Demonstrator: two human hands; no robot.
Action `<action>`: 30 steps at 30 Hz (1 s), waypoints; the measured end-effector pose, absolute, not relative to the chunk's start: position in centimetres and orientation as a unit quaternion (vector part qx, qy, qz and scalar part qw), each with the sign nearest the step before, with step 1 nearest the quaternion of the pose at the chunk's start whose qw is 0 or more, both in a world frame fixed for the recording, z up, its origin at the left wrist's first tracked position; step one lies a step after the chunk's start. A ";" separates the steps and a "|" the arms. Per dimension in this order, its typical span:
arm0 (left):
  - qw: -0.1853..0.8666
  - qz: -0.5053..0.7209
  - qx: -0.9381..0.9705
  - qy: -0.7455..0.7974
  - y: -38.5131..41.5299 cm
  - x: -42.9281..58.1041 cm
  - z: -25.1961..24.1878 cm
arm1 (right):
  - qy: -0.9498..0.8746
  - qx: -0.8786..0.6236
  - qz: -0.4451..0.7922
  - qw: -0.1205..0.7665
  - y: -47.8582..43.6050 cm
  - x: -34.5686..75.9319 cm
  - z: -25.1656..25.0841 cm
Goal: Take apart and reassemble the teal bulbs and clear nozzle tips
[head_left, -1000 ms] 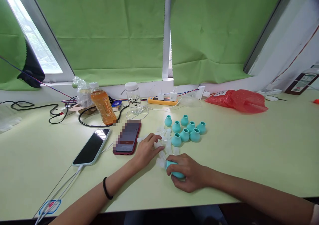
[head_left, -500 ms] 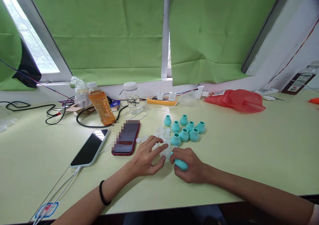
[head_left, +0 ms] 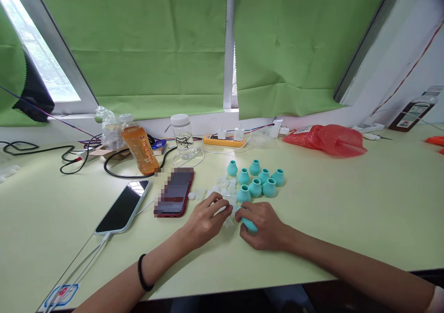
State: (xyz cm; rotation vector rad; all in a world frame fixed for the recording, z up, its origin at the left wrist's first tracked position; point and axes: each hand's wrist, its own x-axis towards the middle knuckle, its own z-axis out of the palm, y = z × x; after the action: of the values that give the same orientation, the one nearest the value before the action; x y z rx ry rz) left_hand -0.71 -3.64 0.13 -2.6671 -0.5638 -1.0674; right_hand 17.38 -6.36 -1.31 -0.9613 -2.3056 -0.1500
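My right hand point(head_left: 261, 226) is wrapped around a turquoise rubbery piece point(head_left: 249, 225), whose rounded side shows between the fingers. Just left of it, my left hand point(head_left: 208, 218) has its thumb and fingertips drawn together over small translucent white plastic pieces point(head_left: 229, 221). Whatever those fingertips pinch is hidden. More of the loose white pieces point(head_left: 222, 183) lie scattered beyond the left hand. Several turquoise vase-shaped pieces point(head_left: 255, 188) with round open necks stand grouped on the table, just past my right hand.
A red-cased phone point(head_left: 174, 193) and a charging phone point(head_left: 123, 207) lie to the left. Behind stand an orange drink bottle point(head_left: 140, 149), a clear jar point(head_left: 183, 139) and a yellow power strip point(head_left: 224, 140). A red plastic bag point(head_left: 326, 139) lies at the back right.
The left hand's spread fingers have come together in a pinch among the white pieces. My right hand keeps hold of the turquoise piece, turned slightly.
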 end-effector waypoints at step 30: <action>0.187 -0.311 -0.896 -0.256 -3.9 -0.4 -0.4 | -0.884 -0.354 -0.058 0.301 -6.0 17.4 -0.7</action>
State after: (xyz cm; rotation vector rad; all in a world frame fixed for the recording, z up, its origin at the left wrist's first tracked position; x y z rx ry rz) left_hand -0.43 -3.91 -0.37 -2.5224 -0.7194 -0.8762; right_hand 17.44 -6.02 -0.73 -0.9404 -2.3447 -0.1534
